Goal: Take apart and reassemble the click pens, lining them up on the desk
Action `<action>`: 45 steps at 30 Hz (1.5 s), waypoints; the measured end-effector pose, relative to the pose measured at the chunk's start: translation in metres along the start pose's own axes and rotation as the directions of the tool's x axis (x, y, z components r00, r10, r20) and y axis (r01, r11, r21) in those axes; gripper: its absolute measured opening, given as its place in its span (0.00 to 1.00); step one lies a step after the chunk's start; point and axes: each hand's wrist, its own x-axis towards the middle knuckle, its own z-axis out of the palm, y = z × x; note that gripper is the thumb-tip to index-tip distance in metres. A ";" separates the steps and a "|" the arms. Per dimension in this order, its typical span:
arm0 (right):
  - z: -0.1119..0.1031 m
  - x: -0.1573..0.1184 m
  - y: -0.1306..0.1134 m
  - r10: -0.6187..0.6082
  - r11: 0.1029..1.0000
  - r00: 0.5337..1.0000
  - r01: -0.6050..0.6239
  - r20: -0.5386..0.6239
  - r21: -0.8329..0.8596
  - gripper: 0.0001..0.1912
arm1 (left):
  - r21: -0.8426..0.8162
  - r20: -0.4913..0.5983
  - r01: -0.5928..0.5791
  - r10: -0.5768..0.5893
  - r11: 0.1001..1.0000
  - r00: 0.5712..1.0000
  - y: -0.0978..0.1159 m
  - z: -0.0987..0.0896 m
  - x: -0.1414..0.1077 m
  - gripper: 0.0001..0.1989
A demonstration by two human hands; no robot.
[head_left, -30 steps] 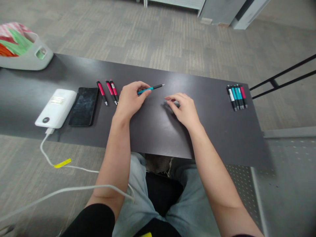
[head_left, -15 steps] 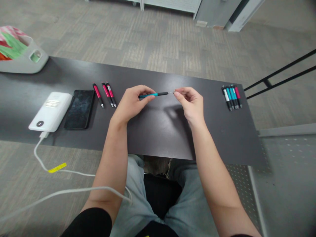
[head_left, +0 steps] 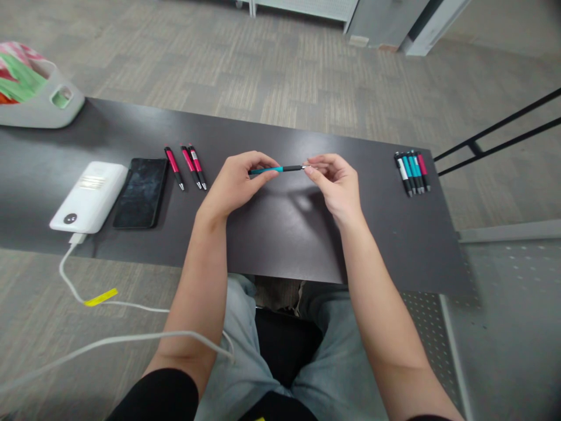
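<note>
Above the middle of the table, my left hand (head_left: 243, 180) is closed round a blue pen (head_left: 292, 168) with a black grip, its front end pointing right. My right hand (head_left: 336, 184) pinches a small silver pen tip (head_left: 305, 168) between thumb and finger, right at the pen's front end. The fingertips partly cover that tip, so I cannot tell whether it is seated on the thread. Pen and hands are held over the dark tabletop, casting shadows on it.
Red pens (head_left: 174, 168) lie left of my hands, beside a black phone (head_left: 141, 193) and a white power bank (head_left: 90, 196) with a white cable (head_left: 131, 337). Several pens (head_left: 412, 173) lie in a row at the right. A light basket (head_left: 65, 111) stands at the far left.
The silver tip and the blue pen have come together; the gap with the thin refill showing between them has closed. My right hand has shifted slightly left.
</note>
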 end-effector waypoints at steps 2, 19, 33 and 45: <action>-0.001 0.000 0.002 -0.007 1.000 1.000 0.007 0.005 0.019 0.39 | -0.003 0.004 0.004 -0.004 1.000 1.000 -0.001 0.000 0.000 0.12; -0.002 -0.009 -0.018 0.070 0.962 0.989 -0.032 0.130 -0.272 0.40 | -0.032 0.021 -0.067 0.067 0.997 0.998 0.000 0.000 0.001 0.07; -0.001 -0.011 -0.024 0.040 0.967 0.978 0.014 0.206 -0.255 0.41 | -0.027 0.046 -0.043 0.044 0.999 0.998 0.001 0.002 0.001 0.09; 0.000 -0.010 -0.028 0.040 0.957 0.987 0.007 0.155 -0.291 0.41 | -0.005 0.041 -0.026 0.026 1.000 0.999 0.003 0.003 0.001 0.14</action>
